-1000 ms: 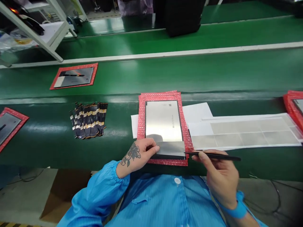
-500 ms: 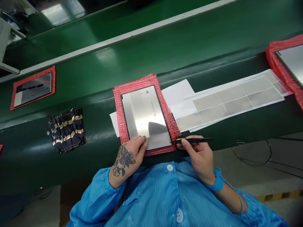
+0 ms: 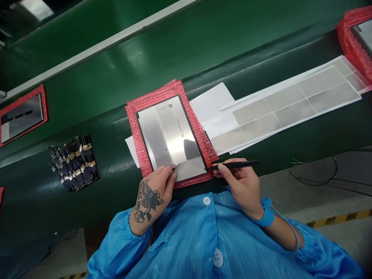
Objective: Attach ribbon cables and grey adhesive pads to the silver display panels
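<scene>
A silver display panel (image 3: 167, 135) lies on a stack of red bubble-wrap sheets (image 3: 139, 110) at the near edge of the green bench. A grey foil strip (image 3: 190, 168) runs along the panel's near end. My left hand (image 3: 154, 190), tattooed on its back, presses its bunched fingertips on the strip's left end. My right hand (image 3: 240, 184) pinches black tweezers (image 3: 236, 164), their tip touching the panel's near right corner. Both arms wear blue sleeves, and a blue strap circles my right wrist.
A long white backing sheet with grey foil patches (image 3: 287, 104) lies to the right of the panel. A fanned pile of black-and-gold flex cables (image 3: 74, 162) sits to the left. More panels on red wrap lie at the far left (image 3: 20, 116) and far right (image 3: 356, 38).
The view has swung down and tilted. My left fingertips have shifted slightly along the strip's left end. The tweezers stay at the panel's near right corner.
</scene>
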Demonstrator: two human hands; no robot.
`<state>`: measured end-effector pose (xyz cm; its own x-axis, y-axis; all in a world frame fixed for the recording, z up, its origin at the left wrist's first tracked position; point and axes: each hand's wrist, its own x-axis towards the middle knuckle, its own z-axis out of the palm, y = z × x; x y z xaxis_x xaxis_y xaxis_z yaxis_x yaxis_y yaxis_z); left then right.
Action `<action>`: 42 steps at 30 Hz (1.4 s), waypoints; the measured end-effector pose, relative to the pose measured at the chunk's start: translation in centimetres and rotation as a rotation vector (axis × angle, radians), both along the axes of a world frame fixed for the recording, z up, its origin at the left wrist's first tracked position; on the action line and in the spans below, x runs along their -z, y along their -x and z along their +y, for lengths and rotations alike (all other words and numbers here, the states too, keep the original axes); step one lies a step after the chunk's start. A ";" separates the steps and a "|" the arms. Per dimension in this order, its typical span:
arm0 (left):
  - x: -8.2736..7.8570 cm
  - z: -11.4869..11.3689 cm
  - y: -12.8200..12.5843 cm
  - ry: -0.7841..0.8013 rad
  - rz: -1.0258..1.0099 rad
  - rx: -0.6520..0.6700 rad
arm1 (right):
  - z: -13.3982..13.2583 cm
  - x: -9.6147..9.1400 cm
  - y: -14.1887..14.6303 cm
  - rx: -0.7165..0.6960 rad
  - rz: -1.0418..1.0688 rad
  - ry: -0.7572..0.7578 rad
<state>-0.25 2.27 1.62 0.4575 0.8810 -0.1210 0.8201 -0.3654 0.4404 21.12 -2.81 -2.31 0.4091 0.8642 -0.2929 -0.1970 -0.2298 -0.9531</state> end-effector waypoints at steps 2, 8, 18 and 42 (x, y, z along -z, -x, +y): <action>-0.1 0.0 -0.1 0.006 0.008 0.000 | 0.0 0.0 0.0 0.003 -0.001 -0.007; -0.3 0.0 -0.1 0.036 0.014 -0.017 | -0.1 0.1 0.0 0.007 -0.016 0.005; -0.1 -0.1 -0.1 0.012 0.061 -0.001 | 0.0 0.0 0.0 0.013 -0.017 0.037; 0.9 -1.5 -1.1 -0.323 0.296 0.090 | -0.3 0.4 0.1 0.012 -0.068 0.001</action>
<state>0.85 0.73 0.71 0.5210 0.8534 0.0170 0.8524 -0.5212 0.0431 21.00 -3.11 -2.70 0.4381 0.8589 -0.2651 -0.1343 -0.2291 -0.9641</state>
